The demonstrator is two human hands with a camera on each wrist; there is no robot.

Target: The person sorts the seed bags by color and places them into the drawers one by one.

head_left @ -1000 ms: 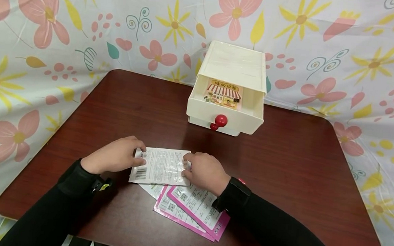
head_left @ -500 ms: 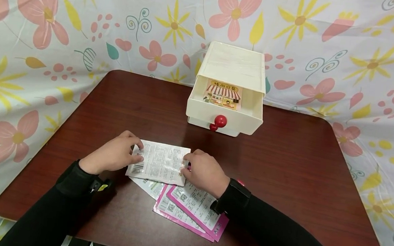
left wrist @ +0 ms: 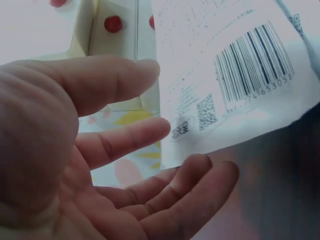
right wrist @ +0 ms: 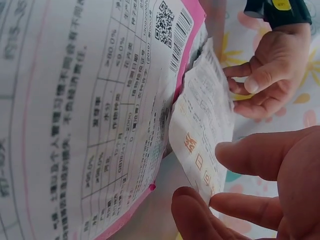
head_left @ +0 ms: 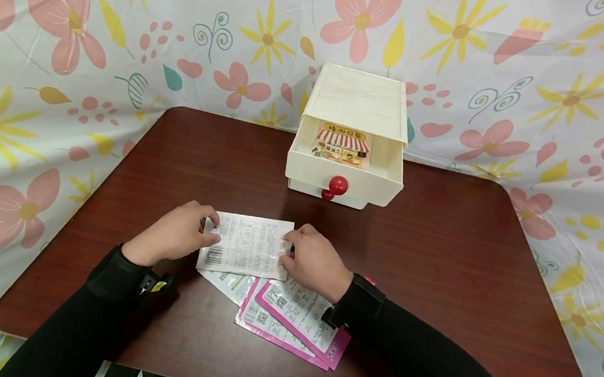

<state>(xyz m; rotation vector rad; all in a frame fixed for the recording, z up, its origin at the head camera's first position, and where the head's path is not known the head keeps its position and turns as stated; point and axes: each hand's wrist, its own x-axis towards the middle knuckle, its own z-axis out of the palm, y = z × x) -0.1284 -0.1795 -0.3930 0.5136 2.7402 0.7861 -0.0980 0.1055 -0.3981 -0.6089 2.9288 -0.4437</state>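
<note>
A white seed packet (head_left: 247,246), printed side with barcode up, lies between both hands, on the upper end of a small pile. At its left side is my left hand (head_left: 175,232), thumb and index fingertips right at the edge. In the left wrist view that hand's fingers are spread and fairly straight beside the packet's corner. My right hand (head_left: 320,263) has thumb and fingertips at the packet's right side, near the orange characters, fingers loosely bent. Beneath lie two pink-edged seed packets (head_left: 303,314) and a green-printed packet (head_left: 229,285), partly covered.
A cream drawer box (head_left: 361,93) stands at the back of the brown table (head_left: 443,268). Its upper drawer (head_left: 314,163), with a red knob (head_left: 338,185), is pulled out and holds an orange packet (head_left: 342,144) with a striped awning. Flowered cloth hangs behind.
The white packet has shifted slightly away from the body, tilted, then turned nearly level, uncovering more of the green-printed packet. The left hand moved a little away from the body too; the right barely moved.
</note>
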